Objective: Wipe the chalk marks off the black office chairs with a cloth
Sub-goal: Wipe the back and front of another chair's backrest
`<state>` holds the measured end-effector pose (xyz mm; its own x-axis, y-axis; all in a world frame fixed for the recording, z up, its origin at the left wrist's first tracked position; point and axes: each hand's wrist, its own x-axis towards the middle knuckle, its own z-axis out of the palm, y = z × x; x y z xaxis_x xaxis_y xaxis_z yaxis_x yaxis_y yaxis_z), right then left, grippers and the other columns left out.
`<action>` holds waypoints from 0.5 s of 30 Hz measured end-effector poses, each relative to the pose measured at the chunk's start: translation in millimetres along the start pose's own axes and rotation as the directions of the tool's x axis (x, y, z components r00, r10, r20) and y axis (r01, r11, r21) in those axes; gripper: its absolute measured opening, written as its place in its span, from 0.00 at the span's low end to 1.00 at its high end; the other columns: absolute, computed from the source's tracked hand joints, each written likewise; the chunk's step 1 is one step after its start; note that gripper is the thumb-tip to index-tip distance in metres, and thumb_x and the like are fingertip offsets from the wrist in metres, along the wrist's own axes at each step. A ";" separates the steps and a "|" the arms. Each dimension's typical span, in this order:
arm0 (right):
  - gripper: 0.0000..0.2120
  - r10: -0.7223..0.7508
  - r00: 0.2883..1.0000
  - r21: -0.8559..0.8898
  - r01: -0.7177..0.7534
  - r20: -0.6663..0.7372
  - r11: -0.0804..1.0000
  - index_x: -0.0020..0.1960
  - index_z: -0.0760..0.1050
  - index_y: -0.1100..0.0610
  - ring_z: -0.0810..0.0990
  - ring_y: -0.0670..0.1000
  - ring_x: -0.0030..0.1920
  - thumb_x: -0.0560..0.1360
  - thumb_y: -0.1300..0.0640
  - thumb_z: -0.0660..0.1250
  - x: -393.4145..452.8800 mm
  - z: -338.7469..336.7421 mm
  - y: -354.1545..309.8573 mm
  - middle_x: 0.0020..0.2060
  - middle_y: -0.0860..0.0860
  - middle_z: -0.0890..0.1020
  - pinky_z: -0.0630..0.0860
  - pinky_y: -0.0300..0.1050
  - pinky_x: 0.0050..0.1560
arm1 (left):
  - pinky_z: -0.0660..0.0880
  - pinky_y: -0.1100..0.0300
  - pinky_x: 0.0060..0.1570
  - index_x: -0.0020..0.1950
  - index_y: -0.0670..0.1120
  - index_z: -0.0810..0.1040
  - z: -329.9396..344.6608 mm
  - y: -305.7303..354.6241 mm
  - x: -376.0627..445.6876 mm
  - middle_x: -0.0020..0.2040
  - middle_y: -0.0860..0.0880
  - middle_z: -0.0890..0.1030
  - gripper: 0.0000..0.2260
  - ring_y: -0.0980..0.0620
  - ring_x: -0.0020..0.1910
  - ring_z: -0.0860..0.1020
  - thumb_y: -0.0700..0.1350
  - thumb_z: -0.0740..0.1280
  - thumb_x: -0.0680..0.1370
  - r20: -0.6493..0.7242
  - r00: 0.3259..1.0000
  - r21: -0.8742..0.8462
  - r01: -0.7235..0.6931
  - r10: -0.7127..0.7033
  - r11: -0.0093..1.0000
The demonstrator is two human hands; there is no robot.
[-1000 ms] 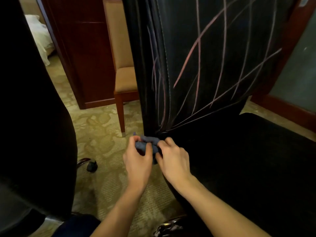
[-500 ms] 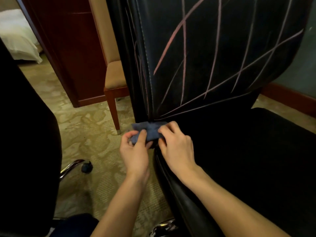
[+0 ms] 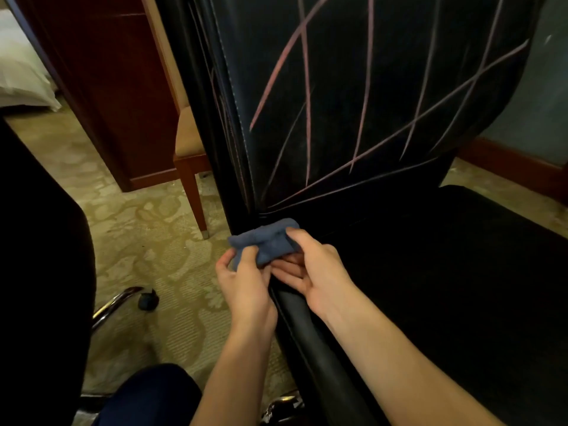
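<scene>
Folding the blue cloth (image 3: pixel 266 242) into a small pad, you hold it between both hands just in front of the black office chair (image 3: pixel 399 272), low down where the backrest meets the seat. Your left hand (image 3: pixel 246 284) pinches the near left corner with thumb and fingers curled round it, and your right hand (image 3: pixel 310 272) grips the right end, thumb on top and fingers tucked underneath. Held that way the cloth stays bunched thick, which should give you a firm face to press against the leather rather than a loose flap.

Pink chalk marks (image 3: pixel 365 87) cross the backrest (image 3: pixel 353 103) in long slanting and upright strokes, fanning out from the lower left; more faint lines run down the stitched side edge. None of them looks wiped yet, so the cleaning seems to be at its start. The cloth sits close to where the strokes meet, a sensible place to begin and work upward.

A second dark chair (image 3: pixel 40 256) stands close on your left, its chrome leg and caster (image 3: pixel 148 300) on the patterned carpet (image 3: pixel 138 229). Behind are a wooden chair (image 3: pixel 187 142) with a tan seat and a reddish wooden cabinet (image 3: pixel 101 87).
</scene>
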<state>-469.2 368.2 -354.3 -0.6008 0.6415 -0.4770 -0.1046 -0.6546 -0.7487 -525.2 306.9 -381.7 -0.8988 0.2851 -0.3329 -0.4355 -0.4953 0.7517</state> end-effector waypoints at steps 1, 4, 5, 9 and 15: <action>0.09 -0.014 1.000 -0.011 0.014 0.003 1.000 0.54 0.77 0.61 0.85 0.52 0.39 0.78 0.57 0.69 1.1 0.3 0.6 0.43 0.59 0.84 0.82 0.43 0.39 | 0.80 0.59 0.50 0.71 0.45 0.67 -2.0 -0.5 -2.9 0.62 0.42 0.80 0.17 0.49 0.55 0.82 0.38 0.63 0.82 0.025 0.999 0.049 -0.034 0.033 0.998; 0.05 -0.129 0.990 -0.034 0.128 -0.048 0.991 0.54 0.75 0.58 0.82 0.48 0.39 0.78 0.63 0.67 1.9 0.3 5.7 0.42 0.54 0.82 0.77 0.38 0.36 | 0.79 0.54 0.57 0.70 0.48 0.70 -10.3 -1.8 -7.5 0.63 0.45 0.80 0.17 0.48 0.58 0.82 0.38 0.65 0.82 0.163 0.981 0.105 -0.121 0.103 0.987; 0.07 -0.177 0.983 -0.043 0.175 -0.047 0.984 0.55 0.74 0.57 0.82 0.49 0.42 0.78 0.64 0.66 1.0 -1.2 8.5 0.45 0.55 0.82 0.76 0.39 0.37 | 0.80 0.55 0.55 0.69 0.48 0.71 -13.5 -1.2 -8.0 0.61 0.46 0.81 0.17 0.48 0.57 0.83 0.38 0.66 0.81 0.205 0.971 0.139 -0.157 0.127 0.978; 0.19 -0.360 0.929 -0.090 0.367 0.082 0.926 0.63 0.73 0.47 0.85 0.51 0.50 0.78 0.66 0.66 -8.6 -13.5 17.8 0.51 0.53 0.85 0.79 0.41 0.42 | 0.81 0.60 0.46 0.59 0.43 0.77 -25.9 7.1 -7.9 0.51 0.49 0.85 0.11 0.48 0.52 0.83 0.33 0.66 0.79 0.348 0.916 0.246 -0.293 0.198 0.924; 0.09 -0.378 0.901 -0.187 0.417 0.211 0.889 0.55 0.76 0.59 0.85 0.51 0.49 0.78 0.70 0.64 -16.6 -33.4 8.7 0.49 0.56 0.84 0.82 0.43 0.44 | 0.79 0.59 0.51 0.58 0.45 0.80 -43.7 12.4 -1.9 0.55 0.44 0.84 0.14 0.46 0.56 0.83 0.31 0.68 0.76 0.518 0.855 0.330 -0.233 0.031 0.915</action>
<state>-433.7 365.3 -368.2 -0.6690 0.7416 -0.0494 -0.1957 -0.2400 -0.9508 -531.0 264.4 -396.6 -0.7563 0.6534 0.0332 -0.1727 -0.2483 0.9532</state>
